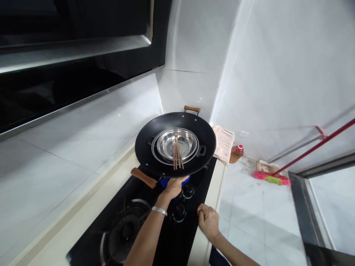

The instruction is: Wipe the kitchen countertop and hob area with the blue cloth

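A black wok (144,147) with a wooden handle (143,177) sits on the far burner of a black gas stove (163,244). Inside it a steel bowl (183,140) rests on a rack, and wooden chopsticks (176,153) lie across the bowl's near edge. My left hand (173,187), with a silver bangle on the wrist, reaches under the wok's near rim, fingers closed round a blue thing (186,180) I cannot name. My right hand (208,221) hovers at the stove's front right edge with fingers curled, just right of a knob (179,212); nothing shows in it.
A free burner (124,231) is at the near left, a second knob (188,190) further back. A pink cloth (223,144) hangs off the counter's end. On the floor are an oil bottle (236,153) and a red-handled broom (270,178). A dark range hood (69,55) hangs above.
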{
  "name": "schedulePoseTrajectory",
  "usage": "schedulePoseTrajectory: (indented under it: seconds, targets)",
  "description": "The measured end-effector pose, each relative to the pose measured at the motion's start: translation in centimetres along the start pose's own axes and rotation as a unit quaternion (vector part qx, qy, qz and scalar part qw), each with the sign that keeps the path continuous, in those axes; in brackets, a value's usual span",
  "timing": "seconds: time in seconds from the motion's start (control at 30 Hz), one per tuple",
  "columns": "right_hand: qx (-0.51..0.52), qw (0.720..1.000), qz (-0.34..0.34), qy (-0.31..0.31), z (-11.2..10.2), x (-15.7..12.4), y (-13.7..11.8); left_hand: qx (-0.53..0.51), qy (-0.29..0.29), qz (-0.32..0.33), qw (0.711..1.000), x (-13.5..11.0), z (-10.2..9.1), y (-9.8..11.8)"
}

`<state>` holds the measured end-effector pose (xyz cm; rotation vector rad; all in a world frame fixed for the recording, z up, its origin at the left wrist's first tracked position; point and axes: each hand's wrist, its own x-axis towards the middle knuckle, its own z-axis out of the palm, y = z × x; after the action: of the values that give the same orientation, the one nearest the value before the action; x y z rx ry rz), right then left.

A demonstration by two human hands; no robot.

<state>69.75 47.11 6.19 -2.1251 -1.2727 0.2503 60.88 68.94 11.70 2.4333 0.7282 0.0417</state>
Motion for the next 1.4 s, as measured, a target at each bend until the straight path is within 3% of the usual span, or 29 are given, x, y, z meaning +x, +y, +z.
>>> schedulePoseTrajectory:
  seconds: [0.23, 0.37, 0.67, 0.83, 1.27, 1.4]
  targets:
    - [0.010, 1.000, 0.000, -0.001, 0.0, 0.0, 0.0, 0.021, 0.008, 0.001, 1.000, 1.7, 0.9, 0.8]
    - [0.025, 0.999, -0.020, 0.011, 0.0, -0.1, 0.2, 0.035, 0.032, -0.013, 0.999, 1.3, 1.0, 1.0]
    - [0.026, 0.999, -0.023, 0.014, -0.2, -0.1, 0.1, 0.058, 0.063, -0.133, 0.987, -4.4, 0.9, -0.5]
    - [0.012, 1.000, -0.011, 0.000, -0.1, -0.1, 0.1, 0.054, 0.076, -0.185, 0.978, -7.4, 1.8, -0.2]
    - [-0.001, 1.000, -0.003, -0.025, -0.5, -0.2, 0.3, 0.050, 0.163, -0.250, 0.953, -11.0, 5.9, 4.8]
    - [-0.004, 1.000, -0.008, -0.027, -0.6, -0.3, 0.5, 0.068, 0.184, -0.283, 0.939, -13.5, 7.8, 6.7]
